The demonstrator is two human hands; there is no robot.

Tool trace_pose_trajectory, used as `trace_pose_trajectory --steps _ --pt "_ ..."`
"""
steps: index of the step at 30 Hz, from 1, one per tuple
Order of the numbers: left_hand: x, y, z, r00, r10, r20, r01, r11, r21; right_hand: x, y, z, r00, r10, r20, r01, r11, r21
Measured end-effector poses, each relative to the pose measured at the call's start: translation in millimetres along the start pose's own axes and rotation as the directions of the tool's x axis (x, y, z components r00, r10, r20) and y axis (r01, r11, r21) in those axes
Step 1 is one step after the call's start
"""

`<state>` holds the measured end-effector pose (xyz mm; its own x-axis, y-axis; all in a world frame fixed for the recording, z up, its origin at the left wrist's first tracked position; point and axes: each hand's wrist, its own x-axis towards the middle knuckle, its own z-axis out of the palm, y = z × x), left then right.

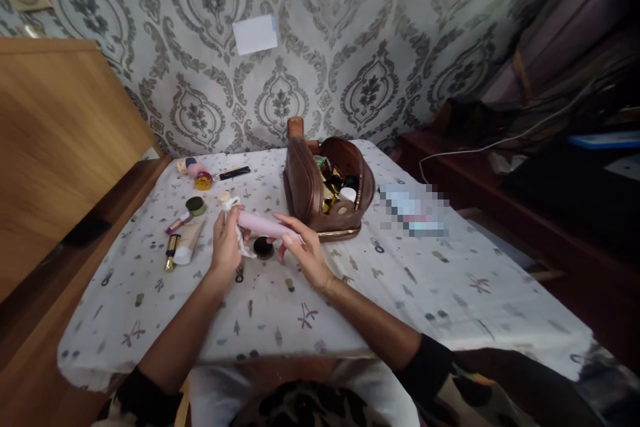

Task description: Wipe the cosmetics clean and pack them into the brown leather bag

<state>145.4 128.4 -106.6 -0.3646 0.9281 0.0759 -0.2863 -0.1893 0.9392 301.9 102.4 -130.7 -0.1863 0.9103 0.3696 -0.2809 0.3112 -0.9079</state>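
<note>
A pink tube (263, 223) is held level above the table between both hands. My left hand (227, 243) grips its left end together with a crumpled white cloth (243, 240). Around the tube's right end are the fingers of my right hand (306, 252). Below the tube lies a round black lid or compact (263, 247). Just behind my right hand stands an open brown bag (306, 187), filled with several small items, among them a white-capped jar (348, 195).
To the left lie a beige tube (189, 242), a gold-and-black bottle (171, 253), a dark green round jar (195, 205), a yellow jar (203, 181) and a black brush (234, 173). A wooden cabinet (65, 147) borders the patterned tablecloth (410, 300); a blurred-out item lies right.
</note>
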Motion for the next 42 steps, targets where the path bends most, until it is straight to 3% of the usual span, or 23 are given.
trace_pose_trajectory --steps 5,11,16,21,26,29,32,35,39,42 --pt "12.5 -3.5 -13.4 0.997 0.078 -0.029 -0.073 0.988 0.134 2.4 7.1 2.2 0.986 0.169 0.002 -0.168 0.983 0.075" --pt "15.3 -3.1 -22.5 0.965 0.245 0.092 -0.261 0.877 0.404 -0.6 10.0 8.2 0.948 0.289 0.136 -0.312 0.930 0.195" --pt "10.2 3.4 -18.2 0.928 0.300 0.222 -0.365 0.853 0.373 -4.0 9.9 12.0 0.922 0.332 0.198 -0.378 0.882 0.282" --pt "6.4 2.9 -14.8 0.927 0.244 0.286 -0.344 0.857 0.383 -3.2 6.1 14.0 0.904 0.370 0.215 -0.424 0.845 0.325" --pt "-7.4 -1.3 -8.0 0.929 0.111 0.354 -0.251 0.891 0.379 0.7 10.5 15.5 0.916 0.373 0.148 -0.401 0.838 0.370" --pt "-18.6 -3.9 -2.4 0.894 0.041 0.447 -0.226 0.901 0.370 4.4 17.4 13.5 0.921 0.380 0.089 -0.383 0.835 0.396" --pt "-24.3 -5.3 -0.7 0.819 0.107 0.564 -0.382 0.835 0.395 7.1 18.7 10.9 0.926 0.376 0.033 -0.355 0.838 0.414" --pt "-24.1 -5.4 -3.0 0.755 0.152 0.637 -0.490 0.777 0.395 8.4 12.9 10.4 0.924 0.379 0.055 -0.365 0.826 0.431" --pt "-22.1 -2.4 -5.7 0.742 0.135 0.657 -0.481 0.790 0.380 7.9 5.3 10.7 0.926 0.363 0.103 -0.368 0.806 0.463" --pt "-21.4 0.7 -5.5 0.764 0.142 0.629 -0.427 0.843 0.328 6.5 4.4 9.8 0.926 0.362 0.107 -0.367 0.799 0.476"
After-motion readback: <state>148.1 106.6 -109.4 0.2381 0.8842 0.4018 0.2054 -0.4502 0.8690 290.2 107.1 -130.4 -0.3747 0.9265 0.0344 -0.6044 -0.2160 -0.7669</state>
